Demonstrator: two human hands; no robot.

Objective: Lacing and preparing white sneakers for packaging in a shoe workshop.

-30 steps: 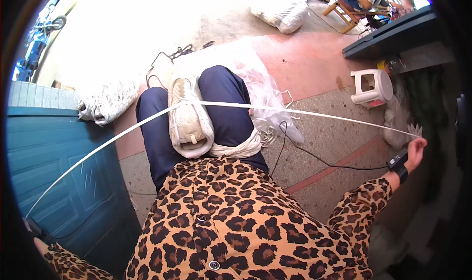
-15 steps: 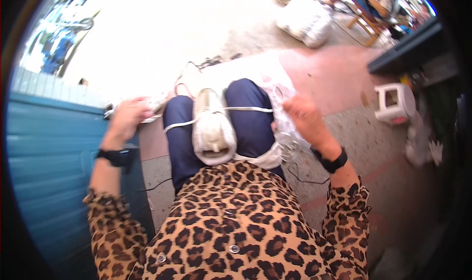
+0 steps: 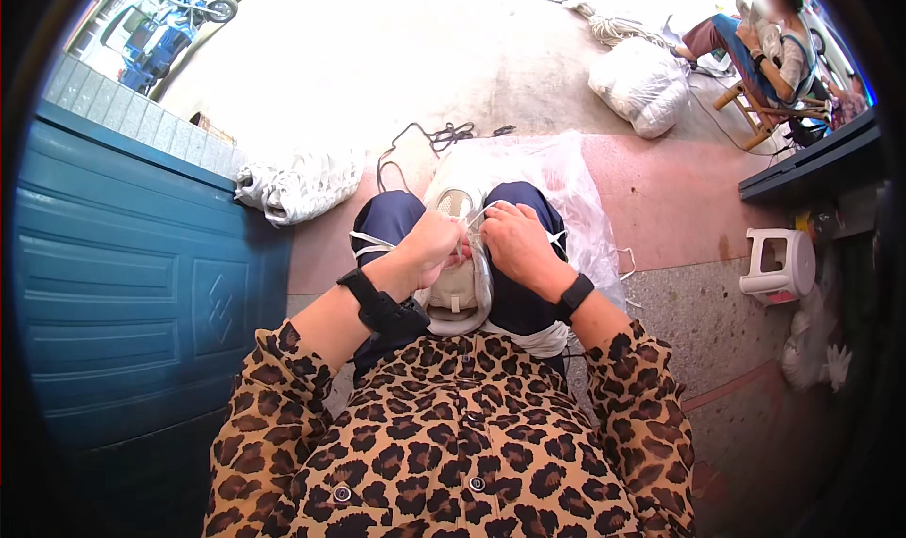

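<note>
A pale beige and white shoe (image 3: 455,294) rests between my knees, its toe pointing away and its heel toward me. Over its upper, my left hand (image 3: 432,247) is closed with the fingers curled, pinching a white shoelace (image 3: 474,219). My right hand (image 3: 521,243), just beside it, has its fingertips drawn together on the lace at the shoe's right side. Parts of the lace and the shoe's middle are hidden behind my fingers. Loose white strips lie across my dark blue trouser legs (image 3: 390,210).
To the left stands a blue panelled door (image 3: 123,283), with a bundle of white shoes or laces (image 3: 300,187) by it. Clear plastic sheeting (image 3: 587,198) spreads beyond my right knee. A white stool (image 3: 781,262), a stuffed white bag (image 3: 642,85) and a seated person (image 3: 769,52) are at right.
My hands have come inward from wide apart at either side to meet over the shoe. The lace ends stretched across my knees are now gathered there. The view has shifted somewhat.
</note>
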